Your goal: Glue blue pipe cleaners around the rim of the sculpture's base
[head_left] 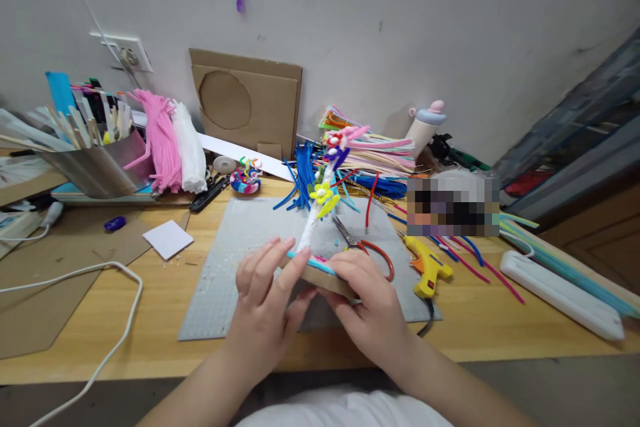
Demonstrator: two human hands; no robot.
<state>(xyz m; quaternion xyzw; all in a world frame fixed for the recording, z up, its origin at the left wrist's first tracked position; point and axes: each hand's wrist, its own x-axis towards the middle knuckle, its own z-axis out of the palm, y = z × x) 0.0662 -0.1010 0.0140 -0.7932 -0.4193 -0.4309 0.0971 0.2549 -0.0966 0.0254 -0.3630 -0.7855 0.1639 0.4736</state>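
Between my two hands is a pipe-cleaner flower craft on a cardboard base (pixel 327 279). A blue strip runs along the base's edge. From the base rises a white wrapped stem (pixel 309 230), tilted to the right, with yellow, purple, red and pink flowers (pixel 325 193). My left hand (pixel 267 290) grips the base's left side, fingers on top and thumb below. At the right side my right hand (pixel 367 293) holds it the same way. Just behind lie scissors (pixel 357 240) with orange-red handles on the grey cutting mat (pixel 215 307).
Right of the mat rests a yellow glue gun (pixel 427 267), near a white power strip (pixel 560 293). Pipe cleaner bundles (pixel 373 150) and a bottle (pixel 425 127) stand behind. At left are a metal holder of sticks (pixel 105 167), a white card (pixel 168 239) and a white cable (pixel 135 307).
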